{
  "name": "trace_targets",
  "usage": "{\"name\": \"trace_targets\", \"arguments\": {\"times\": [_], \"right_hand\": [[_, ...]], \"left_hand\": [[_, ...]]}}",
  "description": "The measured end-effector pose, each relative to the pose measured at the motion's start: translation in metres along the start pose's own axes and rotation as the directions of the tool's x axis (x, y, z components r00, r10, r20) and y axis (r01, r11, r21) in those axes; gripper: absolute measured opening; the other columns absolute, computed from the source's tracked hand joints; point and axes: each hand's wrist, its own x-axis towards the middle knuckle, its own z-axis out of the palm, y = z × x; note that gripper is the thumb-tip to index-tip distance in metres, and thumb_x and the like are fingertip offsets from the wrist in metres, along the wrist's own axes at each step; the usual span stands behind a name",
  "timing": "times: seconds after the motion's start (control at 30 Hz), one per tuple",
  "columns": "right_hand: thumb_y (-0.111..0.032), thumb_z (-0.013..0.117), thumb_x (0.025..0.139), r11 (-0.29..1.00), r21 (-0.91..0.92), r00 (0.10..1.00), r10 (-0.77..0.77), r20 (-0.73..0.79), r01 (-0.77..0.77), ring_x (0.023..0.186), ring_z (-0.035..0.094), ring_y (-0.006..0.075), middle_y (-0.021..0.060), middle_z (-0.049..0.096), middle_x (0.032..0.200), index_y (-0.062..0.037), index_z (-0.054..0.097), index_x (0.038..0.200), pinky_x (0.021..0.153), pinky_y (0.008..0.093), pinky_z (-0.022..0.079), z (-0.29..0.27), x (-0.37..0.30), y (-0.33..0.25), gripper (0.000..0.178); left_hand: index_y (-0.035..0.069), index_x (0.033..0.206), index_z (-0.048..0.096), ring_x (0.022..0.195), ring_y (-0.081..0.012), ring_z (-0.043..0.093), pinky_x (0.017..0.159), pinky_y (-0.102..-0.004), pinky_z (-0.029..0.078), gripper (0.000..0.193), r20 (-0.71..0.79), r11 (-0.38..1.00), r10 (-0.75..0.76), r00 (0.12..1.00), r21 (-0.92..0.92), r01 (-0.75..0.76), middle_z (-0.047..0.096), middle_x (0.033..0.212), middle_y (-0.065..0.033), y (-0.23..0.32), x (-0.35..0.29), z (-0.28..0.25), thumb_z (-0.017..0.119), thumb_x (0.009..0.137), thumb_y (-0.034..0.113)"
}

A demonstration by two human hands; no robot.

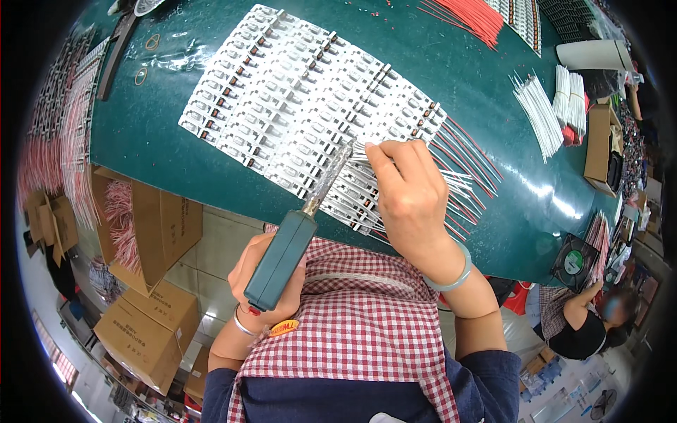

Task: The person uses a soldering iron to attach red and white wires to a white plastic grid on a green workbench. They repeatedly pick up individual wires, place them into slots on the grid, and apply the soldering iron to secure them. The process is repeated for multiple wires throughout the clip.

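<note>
My left hand point(245, 269) is closed round the dark green handle of a soldering iron point(283, 257). The iron's metal shaft points up and away, with its tip close to my right fingers. My right hand point(412, 196) pinches a thin white wire point(359, 151) at the panel; its far end is hidden under the hand. Rows of small white modules form the panel point(282, 92), which lies tilted on the green table. White wires point(349, 194) lie across its near right part, and red and white wires point(472, 155) stick out past its right edge.
Red wires point(469, 17) and bundles of white wires point(539, 116) lie farther off on the green table point(508, 233). A black fan point(575, 261) stands at the right edge, near another person point(585, 321). Cardboard boxes point(151, 328) stand at the left, one holding red and white wires.
</note>
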Motion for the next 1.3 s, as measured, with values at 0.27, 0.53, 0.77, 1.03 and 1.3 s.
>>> {"name": "trace_targets", "arguments": {"times": [0.27, 0.53, 0.77, 1.03, 1.3], "right_hand": [[0.000, 0.066, 0.070, 1.000, -0.015, 1.000, -0.010, 0.020, 0.011, 0.079, 0.057, 0.0246, 0.0113, 0.059, 0.088, 0.0077, 0.069, 0.097, 0.064, 0.0328, 0.051, 0.000, 0.002, -0.001, 0.029], [-0.001, 0.065, 0.069, 1.000, -0.019, 0.999, -0.004, 0.035, 0.005, 0.080, 0.058, 0.0247, 0.0113, 0.059, 0.088, 0.0078, 0.069, 0.098, 0.065, 0.0329, 0.051, 0.000, 0.001, 0.000, 0.030], [0.000, 0.066, 0.068, 1.000, 0.026, 1.000, 0.010, 0.009, -0.010, 0.082, 0.059, 0.0251, 0.0111, 0.061, 0.091, 0.0070, 0.069, 0.100, 0.065, 0.0336, 0.051, -0.005, 0.003, -0.002, 0.032], [0.001, 0.066, 0.070, 1.000, 0.006, 1.000, 0.011, 0.002, -0.011, 0.081, 0.059, 0.0248, 0.0112, 0.061, 0.091, 0.0071, 0.069, 0.099, 0.063, 0.0333, 0.050, -0.003, 0.004, 0.007, 0.030], [0.000, 0.066, 0.069, 1.000, -0.022, 1.000, 0.002, 0.013, -0.002, 0.080, 0.059, 0.0250, 0.0115, 0.060, 0.089, 0.0074, 0.069, 0.097, 0.064, 0.0331, 0.050, -0.002, 0.006, 0.005, 0.029]], "left_hand": [[-0.003, 0.090, 0.072, 0.076, -0.0306, 0.070, 0.065, -0.0349, 0.057, 0.020, 0.014, 0.999, -0.018, 1.000, -0.036, 0.019, 0.068, 0.089, -0.0153, 0.002, 0.003, 0.002, 0.076, 0.070, -0.006], [-0.003, 0.092, 0.073, 0.076, -0.0302, 0.071, 0.064, -0.0339, 0.057, 0.019, 0.003, 0.999, 0.021, 1.000, 0.037, -0.021, 0.069, 0.091, -0.0154, -0.003, -0.004, 0.000, 0.077, 0.073, -0.003], [-0.005, 0.098, 0.073, 0.086, -0.0312, 0.074, 0.072, -0.0345, 0.060, 0.023, 0.001, 1.000, -0.012, 1.000, -0.001, 0.012, 0.072, 0.099, -0.0178, -0.010, -0.016, -0.001, 0.077, 0.076, -0.002], [-0.004, 0.096, 0.072, 0.083, -0.0325, 0.073, 0.072, -0.0348, 0.059, 0.022, -0.002, 1.000, 0.010, 1.000, 0.010, -0.009, 0.070, 0.097, -0.0183, 0.000, 0.004, 0.001, 0.077, 0.075, -0.003], [-0.004, 0.093, 0.071, 0.081, -0.0309, 0.072, 0.069, -0.0337, 0.058, 0.022, 0.018, 0.999, -0.007, 1.000, -0.033, 0.007, 0.069, 0.094, -0.0164, 0.003, 0.011, 0.003, 0.076, 0.072, -0.006]]}}
